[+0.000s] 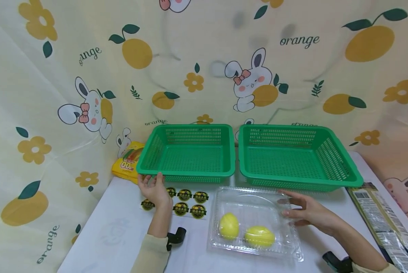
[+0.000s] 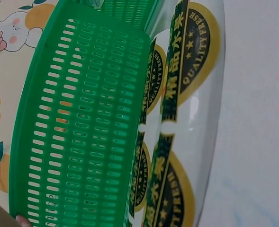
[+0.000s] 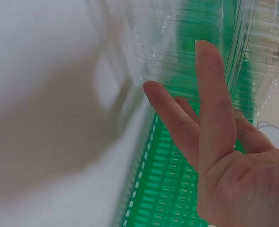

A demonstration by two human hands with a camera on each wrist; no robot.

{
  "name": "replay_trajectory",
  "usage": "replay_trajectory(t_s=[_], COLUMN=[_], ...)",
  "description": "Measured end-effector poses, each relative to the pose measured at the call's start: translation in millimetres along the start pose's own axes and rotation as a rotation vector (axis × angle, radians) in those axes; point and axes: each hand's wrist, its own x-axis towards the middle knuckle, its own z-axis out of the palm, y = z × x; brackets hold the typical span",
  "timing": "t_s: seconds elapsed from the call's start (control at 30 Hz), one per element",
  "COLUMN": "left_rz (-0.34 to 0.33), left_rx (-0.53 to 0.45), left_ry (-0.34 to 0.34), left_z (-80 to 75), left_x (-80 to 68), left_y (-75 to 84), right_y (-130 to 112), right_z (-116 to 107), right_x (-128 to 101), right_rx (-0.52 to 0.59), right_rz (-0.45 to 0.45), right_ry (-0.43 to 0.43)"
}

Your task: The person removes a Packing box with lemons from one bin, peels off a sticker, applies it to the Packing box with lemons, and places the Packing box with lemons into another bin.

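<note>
My left hand (image 1: 152, 186) lies flat over the left end of a sheet of round black-and-gold stickers (image 1: 189, 201), its straight fingers touching the front rim of the left green basket (image 1: 186, 175). In the left wrist view the basket wall (image 2: 82, 123) and the stickers (image 2: 177, 71) fill the frame. My right hand (image 1: 294, 206) is spread open against the right side of a clear plastic clamshell box (image 1: 251, 204) holding two lemons (image 1: 229, 226) (image 1: 259, 236). In the right wrist view the fingers (image 3: 210, 109) stand straight before the clear plastic (image 3: 177, 47).
A second green basket (image 1: 340, 182) stands empty at the right. A yellow snack bag (image 1: 126, 162) lies behind the left basket's corner. A long black-and-gold package (image 1: 378, 216) lies along the table's right edge. A printed curtain hangs behind.
</note>
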Motion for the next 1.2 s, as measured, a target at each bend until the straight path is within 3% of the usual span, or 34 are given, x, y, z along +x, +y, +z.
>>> replay_trajectory(t_s=[0.23,0.47,0.6,0.77,1.0,1.2], left_rz=[-0.024,-0.098,-0.159,-0.274,-0.216,-0.23], left_rx=[-0.01,0.074,0.225,0.513,0.91,1.004], left_ry=[-0.025,-0.096,-0.14,-0.298,-0.413,-0.495], left_z=[-5.6,-28.1,-48.4,-77.4,-100.8,-103.0], left_x=[1.2,12.4,29.5,53.8,70.6,72.3], left_y=[0.8,20.9,33.4,43.5,54.4,54.9], right_y=[-1,1,1,2,3,2], right_z=[2,2,1,1,2,2], right_x=[-1,-1,-2,-2,-3,-3], right_rx=[0.02,0.02,0.023,0.028,0.037,0.021], right_rz=[-0.008,-0.012,-0.019,-0.019,-0.015,-0.012], right_ry=[0.013,0.014,0.017,0.013,0.012,0.019])
